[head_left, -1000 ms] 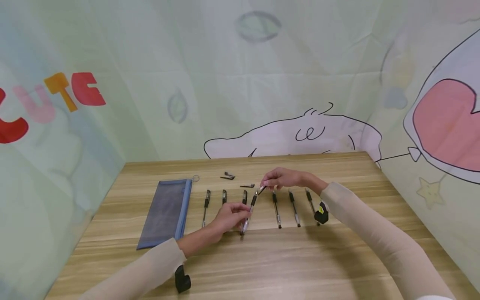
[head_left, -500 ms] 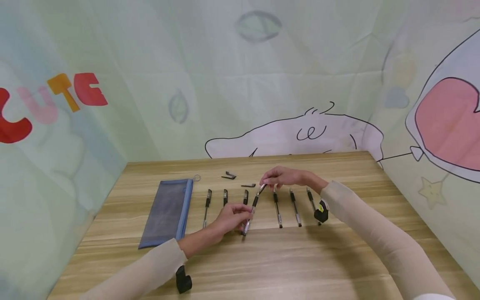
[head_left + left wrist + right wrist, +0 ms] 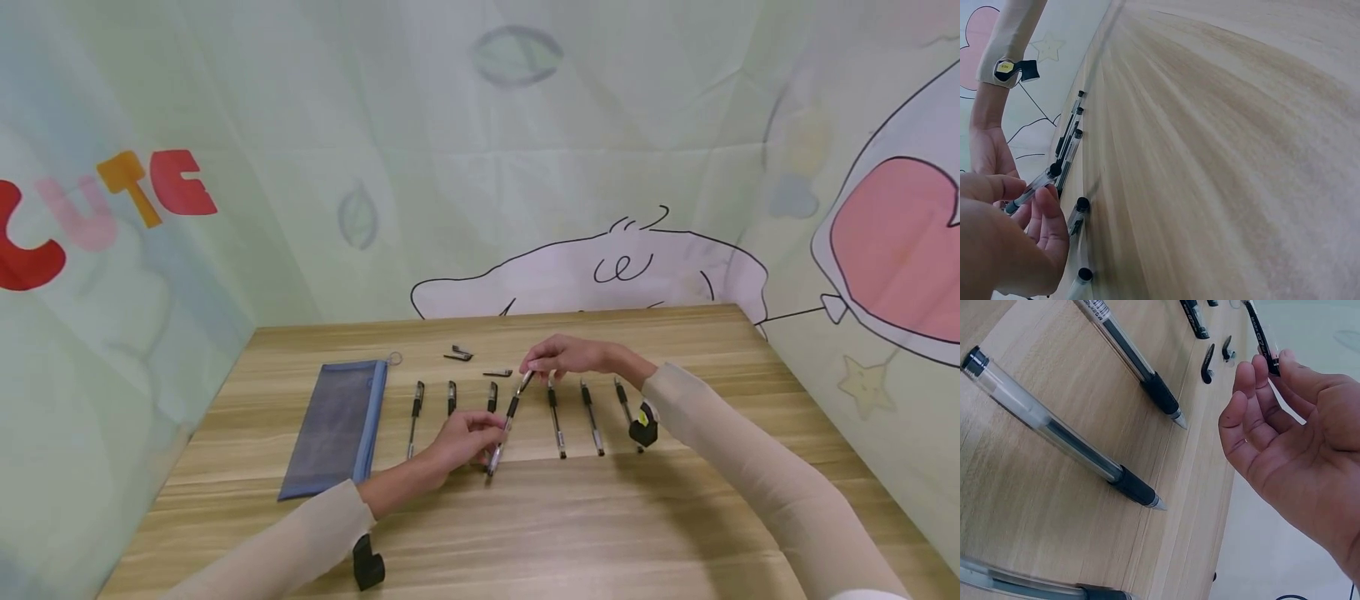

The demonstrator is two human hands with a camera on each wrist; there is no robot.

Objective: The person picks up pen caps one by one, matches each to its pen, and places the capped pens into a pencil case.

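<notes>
Pen (image 3: 1034, 189), one: clear barrel, black grip; pinched between thumb and fingers of the left hand (image 3: 463, 440), tilted above the wooden table (image 3: 570, 533), between two groups of pens.
Cap (image 3: 1261, 336), one: black and clear; pinched between thumb and fingertips of the right hand (image 3: 566, 355); it appears to meet the held pen's tip, though the fit is too small to be certain. Pale lettering along it, illegible.
Capped pens (image 3: 417, 403), three: in a row to the left, partly behind the left hand.
Uncapped pens (image 3: 557, 421), three: in a row to the right, tips pointing away from the person; one bears a white barcode label (image 3: 1096, 307).
Loose caps (image 3: 459, 357), three: beyond the pens, two close together, one apart.
Mesh pouch (image 3: 330, 433), one: blue-edged, left of the pens.
Backdrop (image 3: 300, 208): coloured letters (image 3: 182, 183) reading "CUTE".
Wrist mount (image 3: 643, 427), right: black, yellow tag.
</notes>
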